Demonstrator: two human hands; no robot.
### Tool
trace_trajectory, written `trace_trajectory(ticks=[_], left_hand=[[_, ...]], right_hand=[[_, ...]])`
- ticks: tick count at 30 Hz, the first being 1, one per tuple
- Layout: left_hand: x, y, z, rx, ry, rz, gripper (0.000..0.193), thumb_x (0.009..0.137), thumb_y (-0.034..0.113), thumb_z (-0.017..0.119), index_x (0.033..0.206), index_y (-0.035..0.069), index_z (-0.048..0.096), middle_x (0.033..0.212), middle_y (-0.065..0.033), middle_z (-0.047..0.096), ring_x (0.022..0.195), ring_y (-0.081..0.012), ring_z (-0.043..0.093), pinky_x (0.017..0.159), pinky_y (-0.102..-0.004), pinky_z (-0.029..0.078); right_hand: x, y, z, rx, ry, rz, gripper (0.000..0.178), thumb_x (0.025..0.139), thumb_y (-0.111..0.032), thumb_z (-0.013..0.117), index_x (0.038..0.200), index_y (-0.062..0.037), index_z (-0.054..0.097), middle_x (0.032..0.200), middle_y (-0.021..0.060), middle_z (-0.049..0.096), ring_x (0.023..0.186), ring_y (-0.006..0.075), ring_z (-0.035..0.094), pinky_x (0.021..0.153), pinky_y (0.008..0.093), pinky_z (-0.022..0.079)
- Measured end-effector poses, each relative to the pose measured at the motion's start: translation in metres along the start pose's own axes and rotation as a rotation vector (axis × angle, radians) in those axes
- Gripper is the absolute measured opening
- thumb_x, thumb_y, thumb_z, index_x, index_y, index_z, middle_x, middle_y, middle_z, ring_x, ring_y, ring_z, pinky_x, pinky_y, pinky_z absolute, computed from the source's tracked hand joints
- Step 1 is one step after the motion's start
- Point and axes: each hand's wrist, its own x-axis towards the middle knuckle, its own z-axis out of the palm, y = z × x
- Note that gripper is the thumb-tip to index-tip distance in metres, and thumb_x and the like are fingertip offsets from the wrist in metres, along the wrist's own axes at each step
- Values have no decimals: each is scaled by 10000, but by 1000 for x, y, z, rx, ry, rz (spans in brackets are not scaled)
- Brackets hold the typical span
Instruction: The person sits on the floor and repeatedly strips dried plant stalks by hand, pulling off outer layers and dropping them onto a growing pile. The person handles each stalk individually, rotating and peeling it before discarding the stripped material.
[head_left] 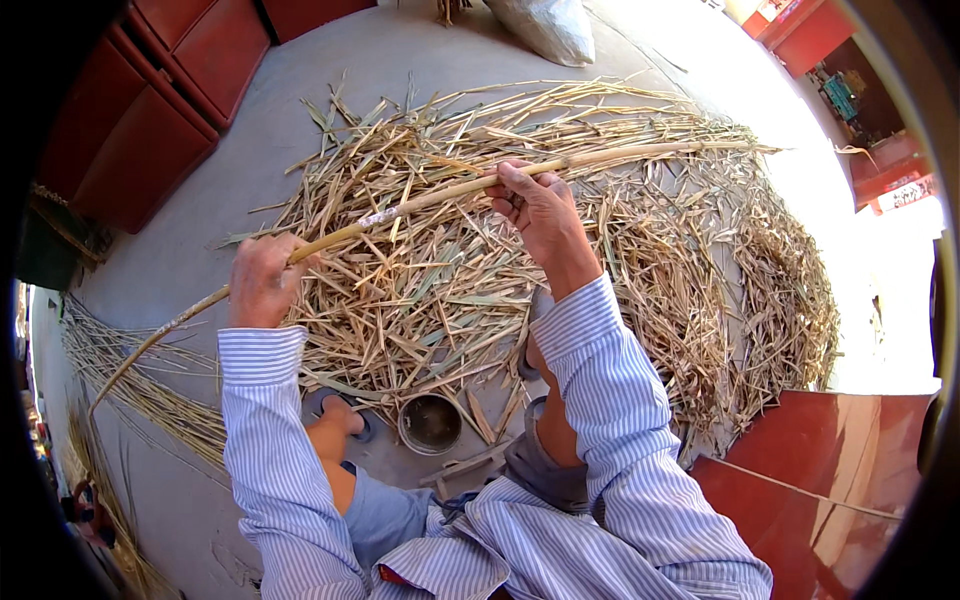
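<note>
A long, slender yellow reed stalk (430, 201) slants across in front of me, its right end higher and farther off than its left. My left hand (265, 278) is closed around the lower part. Farther up, the thumb and fingers of my right hand (538, 208) pinch it. Between the two hands, the stalk has a whitish patch. Its thin left tip bends down toward the floor. Beneath it spreads a wide heap of dry peeled leaves and husks (420, 290), and other whole stalks (590, 130) lie along the heap's far side.
A round metal bowl (430, 424) of dark contents stands by my feet. Thin stripped stalks (150, 365) lie in a bundle at left. Red padded seats (140, 130) line the upper left, a white sack (548, 28) the far side. At lower right is a red panel (780, 470).
</note>
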Motion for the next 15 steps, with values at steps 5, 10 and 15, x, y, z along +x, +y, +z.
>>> trace_trajectory(ticks=[5, 10, 15], left_hand=[[-19, -20, -11, -564, -106, -308, 254, 736, 202, 807, 826, 13, 664, 614, -70, 582, 572, -134, 526, 525, -292, 390], [-22, -22, 4, -49, -62, -162, 255, 716, 224, 798, 743, 43, 621, 583, -91, 543, 581, -246, 517, 609, -384, 398], [-30, -38, 9, 434, -101, -194, 284, 719, 298, 774, 801, 69, 627, 638, -95, 549, 674, -294, 547, 725, -442, 378]], right_hand=[[8, -8, -19, -58, 98, -46, 217, 904, -178, 676, 1050, -34, 605, 902, 47, 661, 777, 109, 639, 666, 206, 540], [3, 6, -2, -32, -10, -13, 233, 919, -183, 655, 1061, -13, 583, 907, 80, 658, 786, 128, 650, 670, 217, 537], [7, 10, 1, -59, 28, -53, 218, 919, -195, 658, 1045, -29, 594, 899, 60, 664, 789, 120, 649, 683, 216, 544]])
